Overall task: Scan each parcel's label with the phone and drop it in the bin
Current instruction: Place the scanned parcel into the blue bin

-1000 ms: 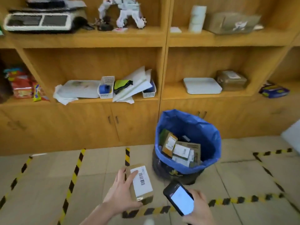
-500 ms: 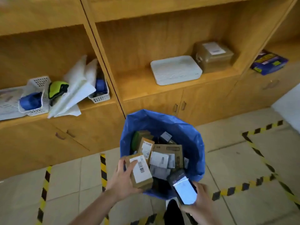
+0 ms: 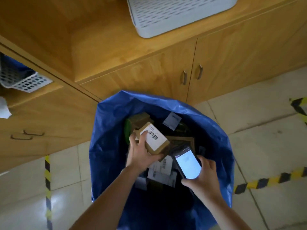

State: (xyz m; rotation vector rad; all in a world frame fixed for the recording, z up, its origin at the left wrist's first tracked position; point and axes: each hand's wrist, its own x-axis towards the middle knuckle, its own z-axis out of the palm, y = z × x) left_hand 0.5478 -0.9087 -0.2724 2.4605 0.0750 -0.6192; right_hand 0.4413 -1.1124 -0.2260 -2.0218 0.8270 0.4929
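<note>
My left hand (image 3: 140,152) grips a small brown cardboard parcel (image 3: 153,141) with a white barcode label facing up, held over the open mouth of the bin (image 3: 106,146), which is lined with a blue bag. My right hand (image 3: 201,178) holds a black phone (image 3: 186,161) with its lit screen facing up, just right of the parcel and also above the bin. Inside the bin lie several labelled parcels (image 3: 160,170), partly hidden by my hands.
Wooden cabinets with metal handles (image 3: 184,77) stand directly behind the bin. A white perforated tray (image 3: 174,14) sits on the shelf above, and a white basket (image 3: 21,80) at the left. Yellow-black floor tape (image 3: 272,179) runs on the tiles either side.
I have moved close over the bin. Both hands, with parcel and phone, went from in front of the bin to above its opening; the parcel is now tilted.
</note>
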